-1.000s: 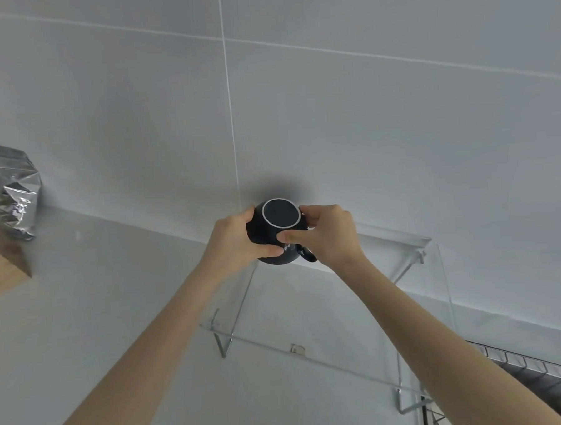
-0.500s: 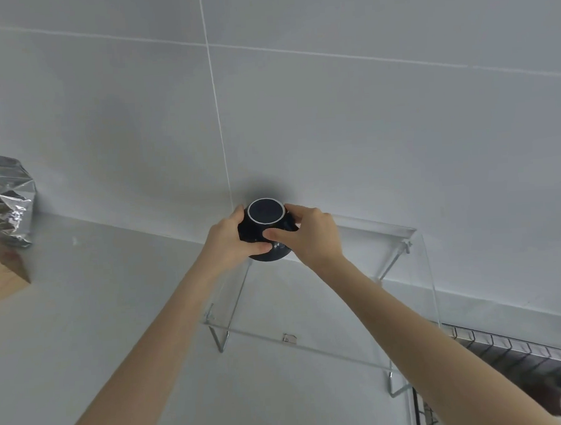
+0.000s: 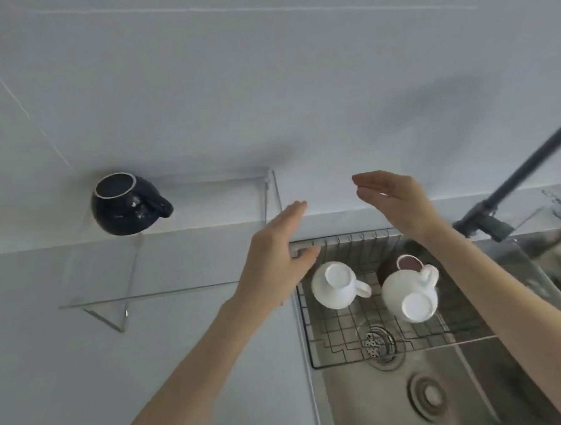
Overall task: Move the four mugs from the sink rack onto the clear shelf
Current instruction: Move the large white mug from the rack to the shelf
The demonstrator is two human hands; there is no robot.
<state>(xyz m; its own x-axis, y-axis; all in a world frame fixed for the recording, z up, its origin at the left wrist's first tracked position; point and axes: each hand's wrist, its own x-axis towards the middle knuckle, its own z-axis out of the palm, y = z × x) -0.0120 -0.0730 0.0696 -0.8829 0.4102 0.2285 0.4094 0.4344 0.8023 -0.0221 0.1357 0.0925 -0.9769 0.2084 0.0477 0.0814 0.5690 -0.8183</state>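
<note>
A dark blue mug (image 3: pixel 126 204) stands upside down at the back left of the clear shelf (image 3: pixel 190 249), its handle pointing right. In the wire sink rack (image 3: pixel 345 241) stand a small white mug (image 3: pixel 333 286), a larger white mug (image 3: pixel 410 295) and, behind that one, a dark brown mug (image 3: pixel 392 265), all upside down. My left hand (image 3: pixel 275 261) hovers open above the rack's left edge, holding nothing. My right hand (image 3: pixel 392 200) is open above the rack's back edge, fingers apart and empty.
The steel sink (image 3: pixel 428 396) with its drain (image 3: pixel 382 345) lies under the rack. A dark faucet (image 3: pixel 511 180) slants up at the right. The tiled wall (image 3: pixel 266 83) rises behind the shelf, and the grey counter (image 3: pixel 69 369) spreads at the left.
Both hands let go of the dark blue mug, which now rests on the shelf. The hands moved right, over the sink rack. The view swung right, and the rack with its mugs came into sight.
</note>
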